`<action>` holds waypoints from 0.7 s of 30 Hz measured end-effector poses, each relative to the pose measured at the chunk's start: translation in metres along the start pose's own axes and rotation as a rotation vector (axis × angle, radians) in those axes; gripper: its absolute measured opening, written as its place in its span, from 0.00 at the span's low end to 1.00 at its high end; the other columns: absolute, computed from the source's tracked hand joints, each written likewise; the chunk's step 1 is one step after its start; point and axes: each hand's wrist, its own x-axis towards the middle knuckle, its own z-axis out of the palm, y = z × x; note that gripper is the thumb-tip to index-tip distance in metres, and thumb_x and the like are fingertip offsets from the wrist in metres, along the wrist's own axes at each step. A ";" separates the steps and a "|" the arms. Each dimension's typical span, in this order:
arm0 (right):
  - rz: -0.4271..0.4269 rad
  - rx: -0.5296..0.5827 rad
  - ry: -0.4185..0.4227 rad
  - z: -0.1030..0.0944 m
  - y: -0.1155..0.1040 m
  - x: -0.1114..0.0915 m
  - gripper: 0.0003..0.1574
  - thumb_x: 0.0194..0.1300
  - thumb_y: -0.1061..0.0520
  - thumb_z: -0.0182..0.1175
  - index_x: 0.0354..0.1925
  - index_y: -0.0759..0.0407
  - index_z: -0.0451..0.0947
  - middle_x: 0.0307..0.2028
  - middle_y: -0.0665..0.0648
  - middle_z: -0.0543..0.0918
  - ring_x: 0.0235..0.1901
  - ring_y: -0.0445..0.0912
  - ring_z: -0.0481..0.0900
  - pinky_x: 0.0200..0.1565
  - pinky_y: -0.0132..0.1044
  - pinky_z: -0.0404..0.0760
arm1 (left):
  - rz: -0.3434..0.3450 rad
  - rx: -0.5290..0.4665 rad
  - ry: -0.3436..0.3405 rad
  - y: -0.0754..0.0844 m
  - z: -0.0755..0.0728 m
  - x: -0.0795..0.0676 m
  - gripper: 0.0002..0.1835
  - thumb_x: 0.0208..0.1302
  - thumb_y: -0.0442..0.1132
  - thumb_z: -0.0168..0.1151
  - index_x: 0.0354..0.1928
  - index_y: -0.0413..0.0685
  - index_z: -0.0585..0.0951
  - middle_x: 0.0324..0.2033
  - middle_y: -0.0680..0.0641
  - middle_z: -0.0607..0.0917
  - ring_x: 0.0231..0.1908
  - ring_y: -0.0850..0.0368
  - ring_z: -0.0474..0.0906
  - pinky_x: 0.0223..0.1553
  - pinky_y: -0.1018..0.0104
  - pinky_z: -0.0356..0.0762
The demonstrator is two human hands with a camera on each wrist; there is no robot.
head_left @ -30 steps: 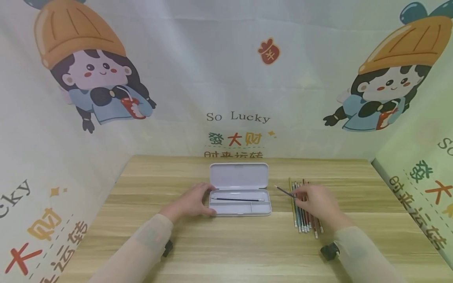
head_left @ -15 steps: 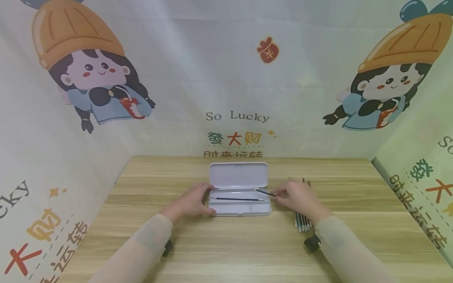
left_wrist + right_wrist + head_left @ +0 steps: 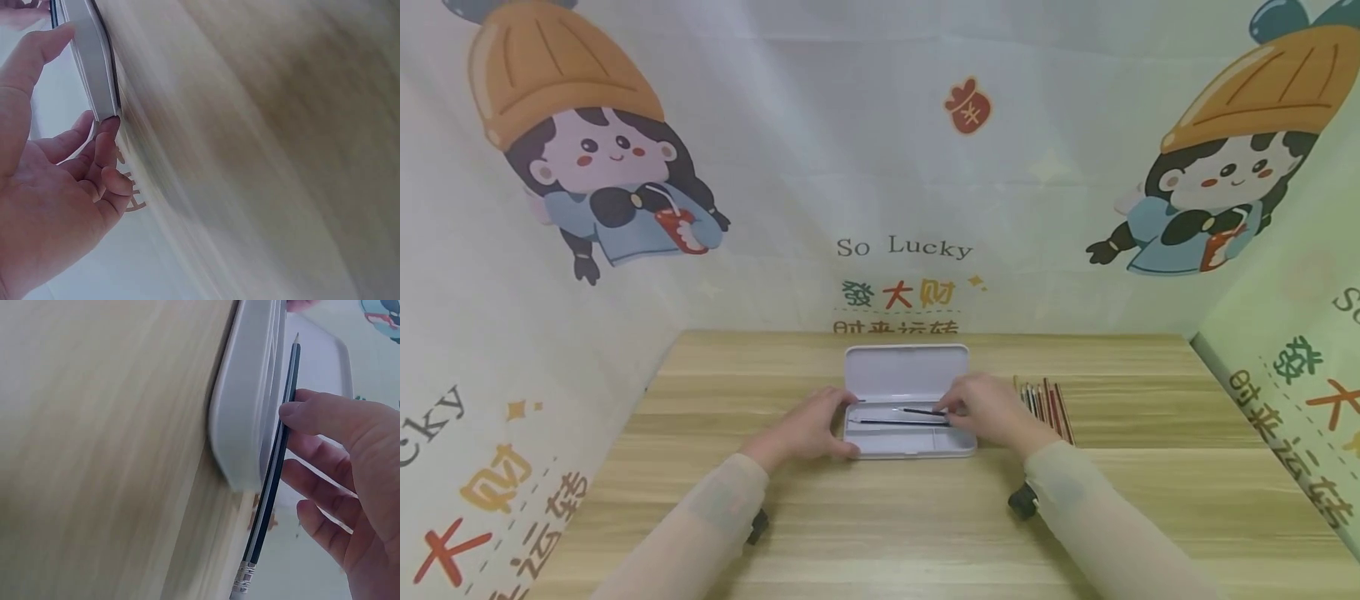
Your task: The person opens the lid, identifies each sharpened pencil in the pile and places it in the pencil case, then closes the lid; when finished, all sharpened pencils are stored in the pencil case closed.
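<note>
A white pencil case (image 3: 880, 445) lies with its lid (image 3: 907, 372) raised at the back. My left hand (image 3: 802, 429) holds the left end of the case, its thumb on the front corner and its fingers round the back one, as the left wrist view (image 3: 56, 206) also shows. Over the right part of the case, my right hand (image 3: 988, 408) pinches a dark striped pencil (image 3: 273, 469) between thumb and fingers. Its sharpened tip points left and its eraser end sticks out past the hand. Below it, another dark pencil (image 3: 887, 422) rests lengthwise in the long rear compartment.
Several pencils (image 3: 1054, 406) lie side by side on the wooden table (image 3: 880, 525) to the right of the case, partly hidden by my right forearm. A printed cloth (image 3: 760, 208) hangs behind the table and along both sides.
My right hand has moved left from the loose pencils to the case, carrying the pencil over the rear compartment. The left hand has stayed at the case's left end.
</note>
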 end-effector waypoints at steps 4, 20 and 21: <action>-0.036 -0.016 -0.025 0.002 -0.007 0.009 0.12 0.61 0.59 0.71 0.43 0.45 0.92 0.37 0.46 0.89 0.35 0.39 0.81 0.39 0.33 0.82 | -0.012 -0.001 -0.006 0.000 0.001 0.000 0.45 0.49 0.48 0.82 0.69 0.43 0.73 0.63 0.40 0.78 0.68 0.41 0.72 0.74 0.45 0.68; -0.070 -0.037 -0.076 0.018 -0.026 0.043 0.11 0.61 0.57 0.72 0.43 0.45 0.91 0.33 0.45 0.86 0.35 0.40 0.80 0.43 0.36 0.82 | -0.006 0.000 -0.011 0.001 0.000 0.001 0.45 0.49 0.48 0.82 0.68 0.43 0.73 0.64 0.40 0.78 0.67 0.41 0.72 0.74 0.44 0.68; -0.067 -0.033 -0.075 0.020 -0.027 0.045 0.11 0.61 0.57 0.73 0.43 0.45 0.91 0.33 0.46 0.87 0.36 0.40 0.80 0.43 0.37 0.83 | -0.003 0.001 -0.008 0.001 0.000 0.001 0.44 0.49 0.48 0.82 0.68 0.43 0.73 0.63 0.40 0.78 0.67 0.41 0.72 0.73 0.44 0.69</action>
